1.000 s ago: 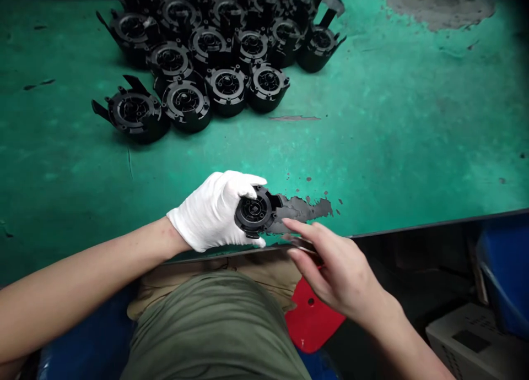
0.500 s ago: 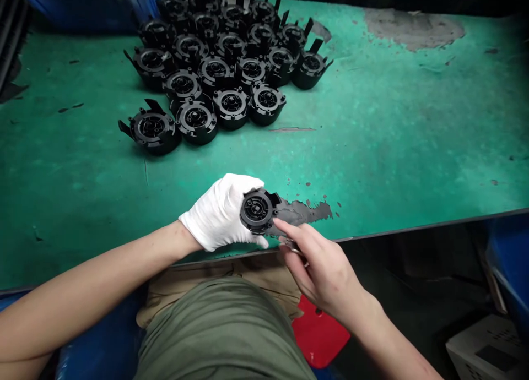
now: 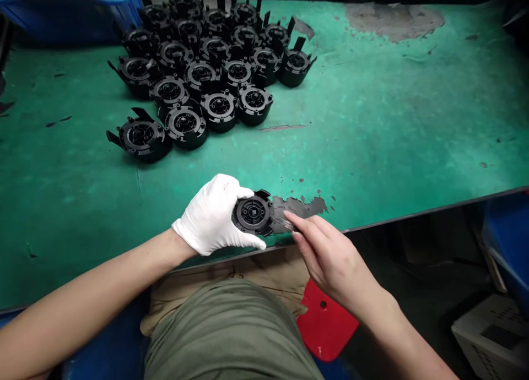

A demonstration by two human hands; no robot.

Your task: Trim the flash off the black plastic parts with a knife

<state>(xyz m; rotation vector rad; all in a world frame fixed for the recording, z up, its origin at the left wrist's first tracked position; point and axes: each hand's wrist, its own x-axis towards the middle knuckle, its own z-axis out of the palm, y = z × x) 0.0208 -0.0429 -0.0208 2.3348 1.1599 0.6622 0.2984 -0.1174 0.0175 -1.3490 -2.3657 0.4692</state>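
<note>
– How does the black round part (image 3: 253,212) look?
– Its ringed, ribbed face is turned upward, and it is between the thumb and fingers of the gloved left hand (image 3: 215,216).
– And the thin tool (image 3: 288,224)?
– It is shiny, pinched in the bare right hand (image 3: 336,261), pointing toward the part's edge.

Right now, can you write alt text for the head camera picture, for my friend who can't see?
A white-gloved left hand holds a round black plastic part over a worn green table, and the bare right hand pinches a thin tool beside it. Farther back stand many similar black parts, near a blue bin.
</note>
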